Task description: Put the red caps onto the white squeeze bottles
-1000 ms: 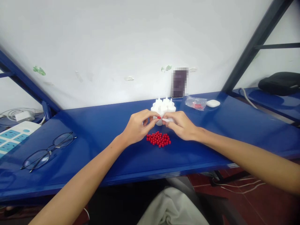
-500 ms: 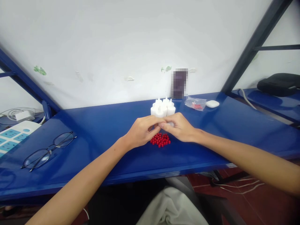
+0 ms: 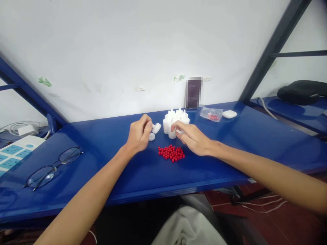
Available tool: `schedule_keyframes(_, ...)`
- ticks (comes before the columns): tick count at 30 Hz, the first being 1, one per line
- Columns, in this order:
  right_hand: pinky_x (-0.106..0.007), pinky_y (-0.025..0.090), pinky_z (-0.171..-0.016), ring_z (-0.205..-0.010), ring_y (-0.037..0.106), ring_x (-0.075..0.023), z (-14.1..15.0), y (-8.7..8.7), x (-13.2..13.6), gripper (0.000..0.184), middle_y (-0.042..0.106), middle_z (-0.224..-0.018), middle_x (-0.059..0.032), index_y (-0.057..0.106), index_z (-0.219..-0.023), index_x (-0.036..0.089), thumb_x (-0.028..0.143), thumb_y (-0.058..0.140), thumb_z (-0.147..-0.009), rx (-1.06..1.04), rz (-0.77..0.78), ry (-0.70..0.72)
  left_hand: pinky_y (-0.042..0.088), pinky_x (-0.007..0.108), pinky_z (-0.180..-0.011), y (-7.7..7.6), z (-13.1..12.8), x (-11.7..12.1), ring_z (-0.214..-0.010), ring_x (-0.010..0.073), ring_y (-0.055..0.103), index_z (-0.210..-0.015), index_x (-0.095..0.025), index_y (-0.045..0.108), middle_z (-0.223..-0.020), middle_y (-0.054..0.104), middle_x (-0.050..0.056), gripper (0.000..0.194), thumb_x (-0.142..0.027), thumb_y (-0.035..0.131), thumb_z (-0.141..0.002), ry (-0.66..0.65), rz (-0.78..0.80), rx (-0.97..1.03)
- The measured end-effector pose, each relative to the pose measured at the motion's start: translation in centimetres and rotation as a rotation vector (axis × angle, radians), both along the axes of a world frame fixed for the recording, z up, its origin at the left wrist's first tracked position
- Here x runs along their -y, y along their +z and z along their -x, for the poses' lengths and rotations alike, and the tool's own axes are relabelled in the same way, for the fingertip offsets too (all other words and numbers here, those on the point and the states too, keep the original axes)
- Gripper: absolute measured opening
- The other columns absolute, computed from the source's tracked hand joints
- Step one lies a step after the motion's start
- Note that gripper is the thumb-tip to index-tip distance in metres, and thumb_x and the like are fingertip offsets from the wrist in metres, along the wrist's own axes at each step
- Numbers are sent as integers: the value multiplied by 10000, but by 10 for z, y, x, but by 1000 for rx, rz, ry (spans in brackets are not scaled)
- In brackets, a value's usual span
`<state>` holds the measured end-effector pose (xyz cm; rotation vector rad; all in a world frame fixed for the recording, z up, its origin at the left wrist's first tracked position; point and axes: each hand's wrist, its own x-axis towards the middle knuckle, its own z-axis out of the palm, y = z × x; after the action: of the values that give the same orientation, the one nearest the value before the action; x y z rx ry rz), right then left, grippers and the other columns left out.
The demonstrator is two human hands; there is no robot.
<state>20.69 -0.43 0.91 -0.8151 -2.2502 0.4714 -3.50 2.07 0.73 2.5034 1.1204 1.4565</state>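
Left hand (image 3: 139, 134): fingers closed on one end of a white piece (image 3: 156, 128), likely leaving the other free. Right hand (image 3: 195, 139): fingers curled, partly closed; hold unclear. White bottles (image 3: 166, 125) clustered just beyond; red caps (image 3: 171, 153) on near tabletop (image 3: 143, 173), presumably for reach.

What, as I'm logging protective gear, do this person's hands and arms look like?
The left hand and right hand show no gloves or rings. The left forearm and right forearm are slim and bare to the picture's edge, with no sleeve, watch or bracelet in view.
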Motion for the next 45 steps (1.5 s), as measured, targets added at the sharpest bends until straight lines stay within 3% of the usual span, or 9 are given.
schedule_keyframes(5,-284,421,-677,-683,554,-146,4,1,0,221,667,-843,-23,612,-1066,185,237,521,-871,-63,-19,-99,293,275,-570,7,26,-15,-539,134,440,-724,-199,473,-606,509,-25,266,-362,458,-934,204,101,-274)
schedule_keyframes(11,-259,373,-513,-507,501,-125,2,-3,0,77,606,-581,8,626,-711,166,222,579,-736,-309,134,-164,280,268,-575,2,26,-20,-576,147,485,-774,-203,510,-675,583,-8,280,-410,446,-952,168,199,-431)
schedule_keyframes(14,-256,335,-486,-463,444,-113,-1,-3,-1,85,517,-510,38,562,-681,179,250,557,-728,-325,183,-115,278,265,-567,1,25,-20,-560,151,498,-834,-209,531,-648,579,-18,290,-463,456,-953,169,238,-463)
schedule_keyframes(17,-258,314,-513,-496,406,-106,-3,-1,-2,103,480,-534,48,532,-690,182,267,564,-737,-256,108,-118,308,265,-581,7,24,-15,-571,146,498,-964,-209,544,-666,563,-30,272,-474,496,-930,181,198,-416)
schedule_keyframes(20,-264,309,-543,-527,388,-107,-3,-1,-2,179,463,-566,48,520,-718,182,335,563,-802,-173,44,-100,341,259,-601,16,19,-6,-575,120,475,-977,-199,570,-663,528,-46,181,-348,547,-877,86,192,-395)
schedule_keyframes(23,-271,326,-565,-538,418,-117,-3,-1,-3,300,484,-585,33,504,-748,184,414,438,-929,-148,56,-43,350,231,-569,21,13,3,-518,88,434,-848,-185,624,-572,478,-67,89,-217,550,-810,-129,394,-471)
schedule_keyframes(26,-265,336,-580,-547,437,-112,-4,-2,-2,312,506,-616,31,507,-800,181,401,381,-982,-118,29,-24,371,214,-557,22,9,8,-506,77,462,-861,-172,674,-554,510,-68,132,-176,580,-769,-256,570,-535)
schedule_keyframes(32,-245,325,-585,-556,417,-96,-4,-2,0,241,491,-638,45,551,-877,176,354,426,-982,-12,-41,10,417,213,-583,24,5,12,-564,86,564,-955,-187,714,-689,658,-37,209,-164,623,-769,-332,592,-602)
schedule_keyframes(45,-263,331,-611,-606,485,-123,-3,-5,-1,261,593,-728,-1,592,-935,163,377,444,-954,116,-76,3,443,214,-578,24,3,12,-605,93,577,-940,-175,745,-786,690,4,173,-223,685,-785,-341,522,-625)
